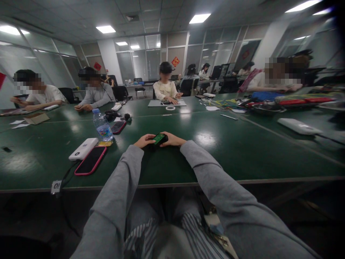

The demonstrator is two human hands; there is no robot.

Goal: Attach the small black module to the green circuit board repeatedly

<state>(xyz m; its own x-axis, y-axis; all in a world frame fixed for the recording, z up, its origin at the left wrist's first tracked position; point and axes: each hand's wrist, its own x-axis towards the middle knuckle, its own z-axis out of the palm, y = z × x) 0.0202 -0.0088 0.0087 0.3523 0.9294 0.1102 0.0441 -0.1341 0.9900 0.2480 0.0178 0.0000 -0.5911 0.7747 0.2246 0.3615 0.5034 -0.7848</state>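
Observation:
Above the near part of the green table, my left hand and my right hand hold a small dark device with a green face between them. Pale marks show on that face; whether it is a screen or a circuit board I cannot tell. The left fingers and thumb close on its left side. My right hand wraps round the right side, its fingers partly hidden. To the left lies a phone with a pink case, beside a white power bank with a black cable.
A water bottle stands left of my hands, near a second phone and black items. The green table runs wide, with a white box-shaped device and tangled cables at right. Several people sit around it.

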